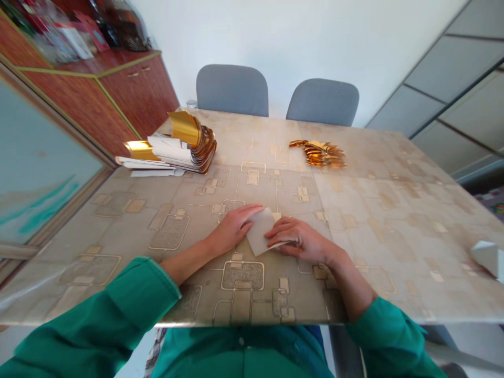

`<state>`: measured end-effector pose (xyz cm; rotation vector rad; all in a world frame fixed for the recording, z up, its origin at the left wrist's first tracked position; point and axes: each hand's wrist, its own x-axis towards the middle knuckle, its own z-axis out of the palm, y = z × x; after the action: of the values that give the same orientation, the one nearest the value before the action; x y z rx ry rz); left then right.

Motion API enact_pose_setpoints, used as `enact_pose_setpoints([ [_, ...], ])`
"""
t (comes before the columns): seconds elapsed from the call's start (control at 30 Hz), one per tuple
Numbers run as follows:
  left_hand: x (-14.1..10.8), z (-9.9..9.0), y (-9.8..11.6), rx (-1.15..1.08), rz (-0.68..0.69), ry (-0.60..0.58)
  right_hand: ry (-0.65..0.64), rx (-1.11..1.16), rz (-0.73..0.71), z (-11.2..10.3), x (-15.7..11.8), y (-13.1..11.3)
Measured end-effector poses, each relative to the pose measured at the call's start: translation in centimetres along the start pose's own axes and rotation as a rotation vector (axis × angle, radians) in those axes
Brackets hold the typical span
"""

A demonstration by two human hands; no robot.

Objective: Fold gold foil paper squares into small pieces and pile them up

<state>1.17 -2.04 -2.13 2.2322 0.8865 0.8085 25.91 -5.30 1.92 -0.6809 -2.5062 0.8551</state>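
A small white sheet of paper (259, 233) lies between my two hands at the middle of the near side of the table, its right edge bent up. My left hand (235, 227) holds the sheet by its left edge, with the thumb against it and the fingers reaching along the far corner. On the other side, my right hand (297, 239) has curled fingers closed on the bent edge. The fingertips under the paper are hidden.
A thick stack of gold-and-white paper sheets (177, 149) sits at the far left of the table (354, 210). Folded gold paper pieces (325, 155) lie at the back right. A white paper object (487, 257) rests at the right edge. Two grey chairs (232, 89) stand behind.
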Motion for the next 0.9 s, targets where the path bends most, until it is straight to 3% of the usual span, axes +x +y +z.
enact_pose_setpoints([
  [0.2,0.1,0.8,-0.1,0.053,0.064,0.046,-0.010,0.087,0.118,-0.1,0.3,-0.6],
  [0.4,0.9,1.2,-0.1,-0.005,0.071,0.040,0.182,0.060,0.389,1.2,0.9,0.2],
  [0.53,1.1,1.0,-0.1,0.030,0.078,0.040,0.265,-0.130,0.396,1.7,1.2,1.0],
  [0.7,0.3,0.0,1.6,0.278,0.134,0.211,0.278,-0.259,0.410,2.0,1.1,1.9],
  [0.8,-0.8,0.4,3.5,0.359,0.281,0.124,0.286,-0.294,0.401,2.3,1.1,2.1],
  [0.9,-2.2,1.5,4.7,0.453,0.273,-0.022,0.283,-0.314,0.391,2.3,1.3,1.9],
])
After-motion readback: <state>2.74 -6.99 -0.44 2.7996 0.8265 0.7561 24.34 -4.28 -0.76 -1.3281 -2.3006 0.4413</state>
